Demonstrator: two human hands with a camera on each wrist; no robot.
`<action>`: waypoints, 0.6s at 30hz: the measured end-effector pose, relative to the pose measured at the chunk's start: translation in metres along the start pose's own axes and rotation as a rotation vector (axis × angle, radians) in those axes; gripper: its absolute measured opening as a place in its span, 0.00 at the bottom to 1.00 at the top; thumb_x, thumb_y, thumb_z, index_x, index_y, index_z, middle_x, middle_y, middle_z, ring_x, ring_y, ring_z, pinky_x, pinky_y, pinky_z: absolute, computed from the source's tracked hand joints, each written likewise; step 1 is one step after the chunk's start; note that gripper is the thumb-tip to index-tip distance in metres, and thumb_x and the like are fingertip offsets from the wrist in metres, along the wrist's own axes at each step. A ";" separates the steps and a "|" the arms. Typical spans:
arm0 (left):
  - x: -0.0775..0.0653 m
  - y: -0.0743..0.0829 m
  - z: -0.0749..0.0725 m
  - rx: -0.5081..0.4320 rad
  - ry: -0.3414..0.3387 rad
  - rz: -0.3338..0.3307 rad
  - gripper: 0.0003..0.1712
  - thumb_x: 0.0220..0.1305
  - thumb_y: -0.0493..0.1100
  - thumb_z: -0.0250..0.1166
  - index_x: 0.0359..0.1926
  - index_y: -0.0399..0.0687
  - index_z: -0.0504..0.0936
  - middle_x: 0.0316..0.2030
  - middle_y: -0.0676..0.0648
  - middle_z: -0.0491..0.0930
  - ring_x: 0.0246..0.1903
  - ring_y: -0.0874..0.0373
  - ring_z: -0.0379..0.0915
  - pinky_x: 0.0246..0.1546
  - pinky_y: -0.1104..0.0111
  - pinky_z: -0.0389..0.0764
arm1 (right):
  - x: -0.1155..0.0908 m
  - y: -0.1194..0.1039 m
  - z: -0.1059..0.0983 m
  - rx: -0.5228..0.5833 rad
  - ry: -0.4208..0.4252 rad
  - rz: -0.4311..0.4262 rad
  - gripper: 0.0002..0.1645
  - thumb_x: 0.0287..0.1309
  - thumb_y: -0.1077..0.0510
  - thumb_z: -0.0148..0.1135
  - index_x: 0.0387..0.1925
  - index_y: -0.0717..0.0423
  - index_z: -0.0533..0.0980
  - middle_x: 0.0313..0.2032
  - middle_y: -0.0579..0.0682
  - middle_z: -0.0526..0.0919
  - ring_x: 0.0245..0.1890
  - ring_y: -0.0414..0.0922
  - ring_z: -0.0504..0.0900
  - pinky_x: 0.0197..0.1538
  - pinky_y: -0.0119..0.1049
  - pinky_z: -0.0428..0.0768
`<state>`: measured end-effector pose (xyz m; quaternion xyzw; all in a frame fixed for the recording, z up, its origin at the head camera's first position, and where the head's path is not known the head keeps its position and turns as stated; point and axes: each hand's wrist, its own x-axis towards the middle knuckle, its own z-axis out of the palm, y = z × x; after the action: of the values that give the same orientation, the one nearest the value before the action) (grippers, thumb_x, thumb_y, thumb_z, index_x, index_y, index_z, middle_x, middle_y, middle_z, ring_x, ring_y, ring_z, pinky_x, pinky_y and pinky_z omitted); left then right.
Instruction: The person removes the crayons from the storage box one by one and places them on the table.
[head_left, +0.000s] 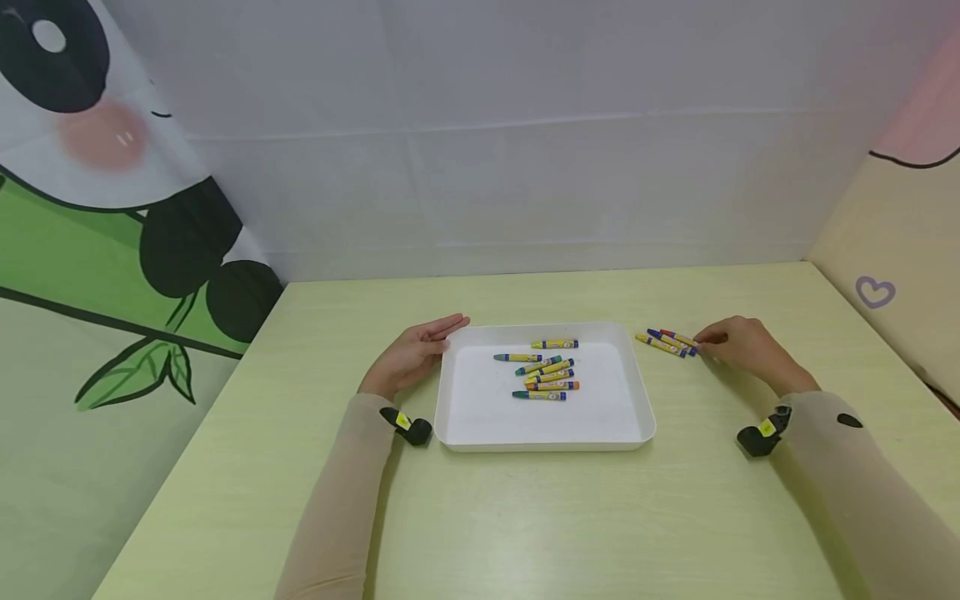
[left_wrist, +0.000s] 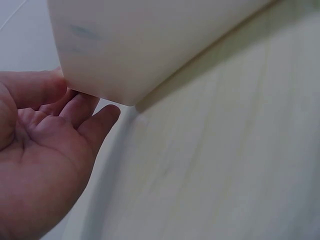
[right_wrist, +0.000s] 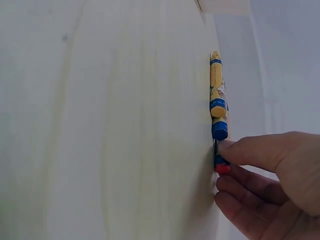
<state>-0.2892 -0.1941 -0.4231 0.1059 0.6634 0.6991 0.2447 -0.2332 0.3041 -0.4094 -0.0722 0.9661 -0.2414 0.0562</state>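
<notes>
My left hand [head_left: 408,357] holds the far left corner of a white tray [head_left: 450,417], thumb at the rim and fingers past the far wall. Close up, the left wrist view shows the thumb at the edge of the tray [left_wrist: 110,55]. Inside lie several paper-wrapped crayons [head_left: 553,375], mostly side by side. Right of the tray, my right hand [head_left: 742,346] pinches the blunt end of a red crayon [right_wrist: 223,169] between thumb and fingertips. That crayon lies beside a blue-ended crayon [right_wrist: 220,129] and a yellow crayon [right_wrist: 217,90] on the table.
A pale wood-grain table [head_left: 525,517] carries the tray and the loose crayons. A light grey cloth wall [head_left: 525,192] rises along its far edge, and printed panels stand to the left and right. Each wrist wears a small black camera [head_left: 411,425].
</notes>
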 end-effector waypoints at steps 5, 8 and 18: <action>0.000 0.000 0.000 0.007 0.003 0.003 0.30 0.71 0.26 0.44 0.73 0.43 0.59 0.73 0.48 0.58 0.73 0.55 0.50 0.72 0.59 0.54 | -0.001 -0.002 -0.002 0.015 -0.003 0.011 0.17 0.63 0.59 0.58 0.48 0.68 0.80 0.46 0.67 0.82 0.47 0.62 0.78 0.47 0.54 0.77; -0.001 0.000 0.000 0.009 0.001 0.006 0.30 0.71 0.27 0.44 0.72 0.43 0.59 0.73 0.47 0.58 0.73 0.55 0.50 0.71 0.59 0.54 | -0.002 -0.003 -0.004 0.026 -0.008 0.016 0.18 0.63 0.58 0.58 0.48 0.68 0.79 0.47 0.67 0.82 0.48 0.62 0.78 0.48 0.54 0.77; 0.001 -0.001 -0.001 0.009 0.001 0.008 0.30 0.72 0.27 0.44 0.73 0.43 0.58 0.73 0.48 0.58 0.73 0.55 0.50 0.72 0.59 0.55 | 0.000 -0.011 -0.009 0.056 0.005 -0.007 0.21 0.64 0.56 0.57 0.51 0.68 0.78 0.48 0.66 0.82 0.48 0.61 0.79 0.51 0.57 0.76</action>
<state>-0.2908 -0.1948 -0.4246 0.1095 0.6662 0.6972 0.2412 -0.2331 0.2983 -0.3963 -0.0734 0.9589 -0.2687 0.0547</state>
